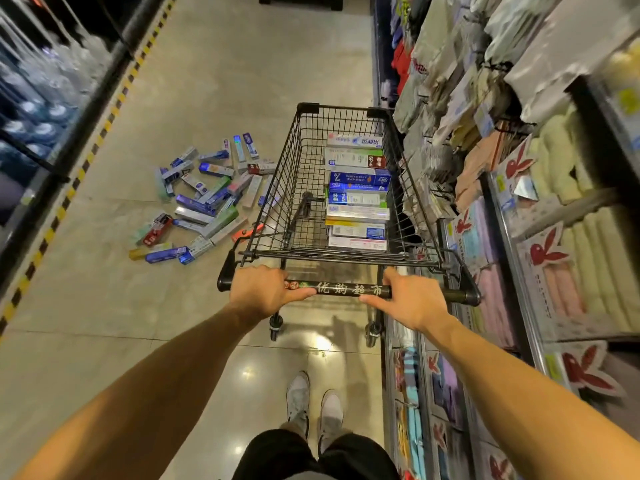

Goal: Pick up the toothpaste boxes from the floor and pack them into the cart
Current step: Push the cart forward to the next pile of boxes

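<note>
One cart (pixel 308 108), a black wire-mesh basket with a rounded black handle bar (pixel 346 290), stands in the aisle on the glossy beige floor (pixel 207 81). Both hands hold that bar. The left hand (pixel 258 289) curls its fingers round the left part and the right hand (pixel 407 297) round the right part, with the thumbs lying along it. Inside the basket, against its right wall, about nine long rectangular cardboard cartons (pixel 357 199) lie flat in a single near-to-far row, white, blue and yellow. Left of the cart, the loose toothpaste boxes (pixel 204 202) lie scattered on the floor. There are roughly thirty, too jumbled to count exactly, mostly blue and white, some green, a few red. One yellow-and-black striped line (pixel 104 129) runs along the far left. Shelves (pixel 554 202) of soft folded towels fill the right. Two grey shoes (pixel 298 400) stand near.
</note>
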The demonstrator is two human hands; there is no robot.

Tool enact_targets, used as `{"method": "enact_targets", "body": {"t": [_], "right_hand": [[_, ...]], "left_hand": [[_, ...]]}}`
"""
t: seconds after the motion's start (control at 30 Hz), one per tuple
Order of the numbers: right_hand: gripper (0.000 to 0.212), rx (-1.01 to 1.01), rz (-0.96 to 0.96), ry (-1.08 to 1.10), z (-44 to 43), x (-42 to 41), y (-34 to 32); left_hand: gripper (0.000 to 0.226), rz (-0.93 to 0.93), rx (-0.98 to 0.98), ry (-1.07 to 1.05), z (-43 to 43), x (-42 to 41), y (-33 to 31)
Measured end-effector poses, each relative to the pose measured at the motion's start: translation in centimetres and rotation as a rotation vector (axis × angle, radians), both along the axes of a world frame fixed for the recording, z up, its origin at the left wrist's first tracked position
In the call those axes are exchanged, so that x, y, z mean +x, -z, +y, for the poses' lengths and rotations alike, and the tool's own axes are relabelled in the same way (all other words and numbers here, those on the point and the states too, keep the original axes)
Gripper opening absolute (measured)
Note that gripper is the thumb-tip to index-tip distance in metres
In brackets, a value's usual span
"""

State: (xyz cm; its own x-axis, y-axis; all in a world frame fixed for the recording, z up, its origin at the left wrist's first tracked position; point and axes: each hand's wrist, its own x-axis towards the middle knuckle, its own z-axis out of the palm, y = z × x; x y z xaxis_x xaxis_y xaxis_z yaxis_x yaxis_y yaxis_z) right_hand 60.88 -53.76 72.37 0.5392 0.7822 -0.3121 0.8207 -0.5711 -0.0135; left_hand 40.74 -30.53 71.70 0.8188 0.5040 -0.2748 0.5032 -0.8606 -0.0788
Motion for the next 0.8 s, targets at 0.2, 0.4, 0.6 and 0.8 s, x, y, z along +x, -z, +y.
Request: {"method": "enact_targets", "body": {"t": [0.2,0.4,0.6,0.8], "right_hand": [[0.084,-0.077,0.109,0.038,-0.6,-0.5,-0.9],[0.082,-0.109,0.352,0.121,-1.3,-0.8,-2.8],[0.075,0.166,0.037,0.030,3.3,3.0,-11.8],[0.066,0.344,-0.160,0.046,8.3,5.5,-25.7]], "left_hand": [[0.086,0.013,-0.117,-0.024,-1.3,-0.7,-1.0],[0.084,0.123,-0.334,-0.103,-2.7,-0.8,-3.3],[0.080,-0.154,-0.079,-0.082,-1.2,4.4,-13.2],[0.070,-0.384,0.084,-0.061,0.6,8.1,-27.6]]}}
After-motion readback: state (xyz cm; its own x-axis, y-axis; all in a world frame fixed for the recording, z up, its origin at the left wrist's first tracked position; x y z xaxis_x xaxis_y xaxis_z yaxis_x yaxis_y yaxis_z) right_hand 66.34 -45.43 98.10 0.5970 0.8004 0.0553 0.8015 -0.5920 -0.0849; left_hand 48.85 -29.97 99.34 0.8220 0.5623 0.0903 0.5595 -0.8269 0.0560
